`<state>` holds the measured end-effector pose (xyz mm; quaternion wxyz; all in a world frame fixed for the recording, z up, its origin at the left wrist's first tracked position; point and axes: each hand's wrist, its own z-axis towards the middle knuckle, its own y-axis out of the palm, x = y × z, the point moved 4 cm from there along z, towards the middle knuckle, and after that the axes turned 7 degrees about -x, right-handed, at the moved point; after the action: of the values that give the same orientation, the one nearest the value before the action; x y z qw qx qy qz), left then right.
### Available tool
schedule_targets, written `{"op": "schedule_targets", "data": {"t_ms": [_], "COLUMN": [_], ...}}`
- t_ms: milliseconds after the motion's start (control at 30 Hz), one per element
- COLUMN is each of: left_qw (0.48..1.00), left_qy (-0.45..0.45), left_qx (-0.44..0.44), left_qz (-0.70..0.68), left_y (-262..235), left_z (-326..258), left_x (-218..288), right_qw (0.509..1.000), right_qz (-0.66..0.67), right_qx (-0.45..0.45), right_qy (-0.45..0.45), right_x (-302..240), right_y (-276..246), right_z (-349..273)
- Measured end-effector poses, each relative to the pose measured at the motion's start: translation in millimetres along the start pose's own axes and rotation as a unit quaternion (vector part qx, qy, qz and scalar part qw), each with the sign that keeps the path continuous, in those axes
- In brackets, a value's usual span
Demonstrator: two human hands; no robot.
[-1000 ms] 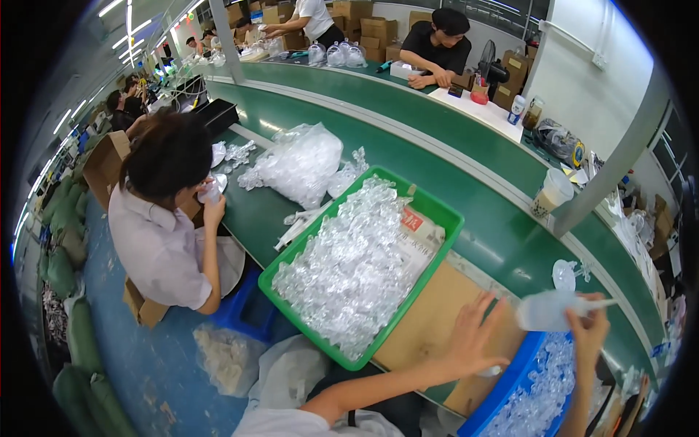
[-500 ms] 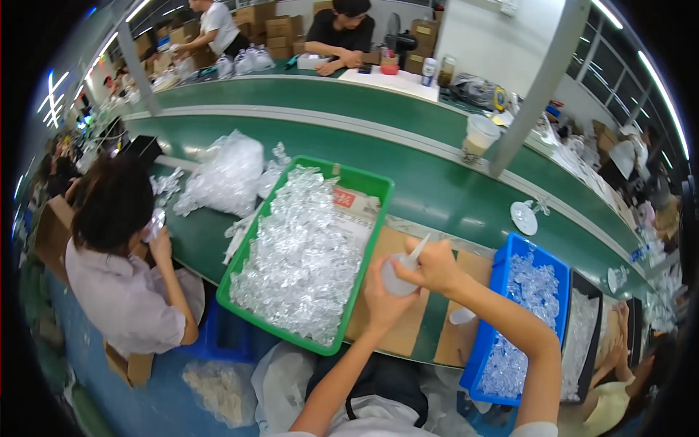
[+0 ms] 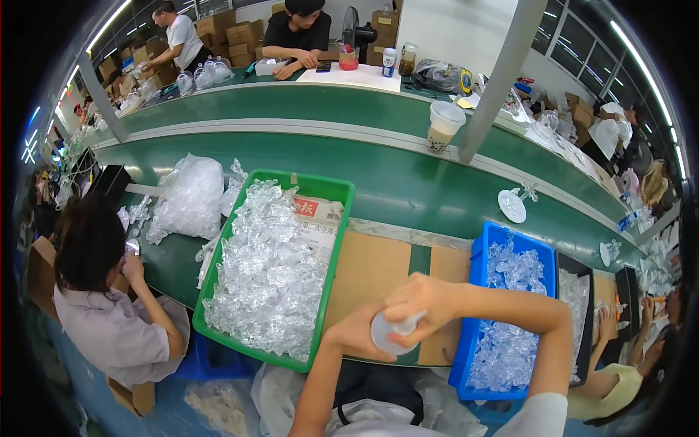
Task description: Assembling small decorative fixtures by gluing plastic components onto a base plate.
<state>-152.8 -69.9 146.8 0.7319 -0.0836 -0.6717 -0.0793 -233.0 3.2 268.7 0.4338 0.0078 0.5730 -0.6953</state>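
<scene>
Over the cardboard in the middle, both my hands are closed on a whitish translucent bottle (image 3: 381, 336) with a pale, tapering nozzle (image 3: 409, 323). My left hand (image 3: 355, 333) wraps the round body from the left. From above and the right, my right hand (image 3: 424, 297) curls its fingers at the nozzle end. Those fingers hide part of the bottle's top. To the left of my hands, a green tray (image 3: 331, 273) holds a heap of clear plastic pieces (image 3: 269, 273). A blue bin (image 3: 477, 271) of similar clear pieces (image 3: 517, 266) stands beyond my right forearm.
Cardboard sheets (image 3: 368, 273) cover the green bench. A bulging clear bag (image 3: 191, 197) lies behind the tray. A drink cup (image 3: 443, 127) stands by a metal post (image 3: 502, 80). A co-worker (image 3: 116, 313) sits at left; another (image 3: 297, 36) sits across the bench.
My hands have come lower and nearer to me with the bottle. Its nozzle pointed up and now tips toward me. The small white piece on the cardboard is out of sight.
</scene>
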Motion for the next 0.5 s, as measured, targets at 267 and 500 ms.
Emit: {"op": "schedule_targets", "data": {"t_ms": [267,500], "left_qw": [0.992,0.975], "left_qy": [0.003,0.067], "left_qx": [-0.116,0.21], "left_qz": [-0.044,-0.016], "left_y": [16.4,10.2], "left_z": [-1.6,-1.6], "left_x": [5.4,-9.1], "right_qw": [0.989,0.837], "right_qz": [0.01,-0.053], "right_qx": [-0.149,-0.078], "right_qy": [0.0,0.539], "right_x": [-17.8,68.5], "right_y": [-27.0,-62.4], "right_z": [-14.3,-114.6]}}
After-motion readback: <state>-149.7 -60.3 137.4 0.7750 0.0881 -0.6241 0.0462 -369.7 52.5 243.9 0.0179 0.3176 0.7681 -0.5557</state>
